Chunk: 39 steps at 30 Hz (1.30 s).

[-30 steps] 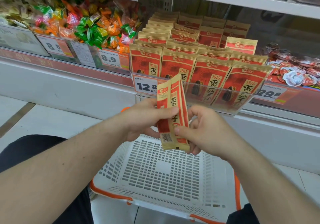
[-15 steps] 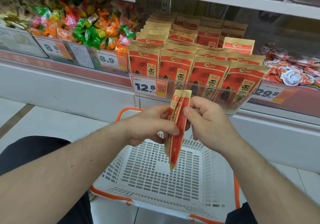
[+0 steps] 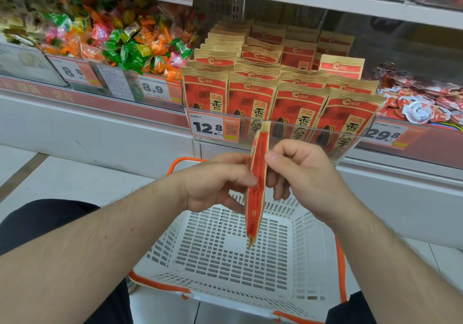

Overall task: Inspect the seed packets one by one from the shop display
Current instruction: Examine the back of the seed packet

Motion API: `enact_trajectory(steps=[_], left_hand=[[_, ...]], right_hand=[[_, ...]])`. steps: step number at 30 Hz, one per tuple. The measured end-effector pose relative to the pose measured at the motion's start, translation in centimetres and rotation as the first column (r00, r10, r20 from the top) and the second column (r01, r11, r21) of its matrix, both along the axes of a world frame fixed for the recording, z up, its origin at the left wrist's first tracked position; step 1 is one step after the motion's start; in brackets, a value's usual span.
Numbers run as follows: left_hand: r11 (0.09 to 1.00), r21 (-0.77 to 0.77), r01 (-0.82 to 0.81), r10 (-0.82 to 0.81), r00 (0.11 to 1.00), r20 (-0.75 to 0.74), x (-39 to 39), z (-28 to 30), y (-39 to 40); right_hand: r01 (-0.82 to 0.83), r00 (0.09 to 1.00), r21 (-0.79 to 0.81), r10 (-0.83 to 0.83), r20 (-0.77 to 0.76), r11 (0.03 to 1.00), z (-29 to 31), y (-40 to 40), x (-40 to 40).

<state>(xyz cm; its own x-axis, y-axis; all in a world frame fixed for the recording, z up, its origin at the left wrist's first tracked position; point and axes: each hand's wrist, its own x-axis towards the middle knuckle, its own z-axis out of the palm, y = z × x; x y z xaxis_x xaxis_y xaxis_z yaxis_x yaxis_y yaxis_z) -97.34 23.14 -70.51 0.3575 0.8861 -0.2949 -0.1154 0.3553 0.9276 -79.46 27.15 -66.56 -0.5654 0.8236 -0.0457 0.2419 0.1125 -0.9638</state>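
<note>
A red and tan seed packet hangs upright and edge-on between my two hands, above a white basket. My left hand pinches its left face with thumb and fingers. My right hand pinches the right face near the top. Behind them, rows of the same red seed packets stand upright in a clear display bin on the shelf, with a 12.8 price tag at its front.
A white plastic basket with orange handles sits on the floor below my hands. Wrapped candies fill the bin to the left, red-and-white snack packs the bin to the right. My dark-clad knees flank the basket.
The packet has turned from showing its face and barcode to edge-on. Both hands have shifted their pinch higher up the packet and lifted it slightly.
</note>
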Motion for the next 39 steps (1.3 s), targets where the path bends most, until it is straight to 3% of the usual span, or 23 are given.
enact_trajectory(steps=[2, 6, 14, 22, 26, 30, 33, 39], left_hand=[[0.998, 0.006, -0.06, 0.06, 0.998, -0.002, -0.3, 0.1, 0.1], [0.986, 0.006, -0.168, 0.168, 0.986, 0.015, -0.6, 0.5, 0.0], [0.971, 0.004, -0.237, 0.237, 0.971, -0.019, -0.5, 0.5, 0.2], [0.974, 0.005, -0.226, 0.226, 0.974, -0.011, -0.4, 0.5, 0.3], [0.979, 0.036, -0.2, 0.199, 0.979, 0.041, -0.5, 0.6, 0.2], [0.985, 0.075, -0.156, 0.138, 0.969, 0.205, -0.8, 0.6, 0.0], [0.986, 0.082, -0.144, 0.115, 0.952, 0.285, -1.0, 0.6, -0.2], [0.973, 0.093, -0.21, 0.176, 0.942, 0.287, -0.4, 0.9, -0.3]], right_hand=[[-0.095, 0.987, 0.038, 0.089, 0.137, 0.995, 0.5, 0.1, 0.5], [-0.3, 0.878, 0.046, 0.257, 0.405, 0.953, 0.9, -0.1, 0.8], [-0.335, 0.82, 0.008, 0.288, 0.495, 0.942, 0.9, 0.0, 0.6], [-0.344, 0.832, -0.02, 0.315, 0.456, 0.939, 0.4, 0.3, 0.9], [-0.327, 0.893, -0.023, 0.317, 0.321, 0.945, -0.1, 0.7, 1.1], [-0.118, 0.984, -0.047, 0.123, 0.128, 0.992, -1.2, 1.7, 1.3], [-0.065, 0.997, -0.124, 0.07, 0.04, 0.99, -1.5, 1.7, 1.0], [0.084, 0.996, -0.121, -0.087, -0.018, 0.989, -1.8, 1.4, 0.2]])
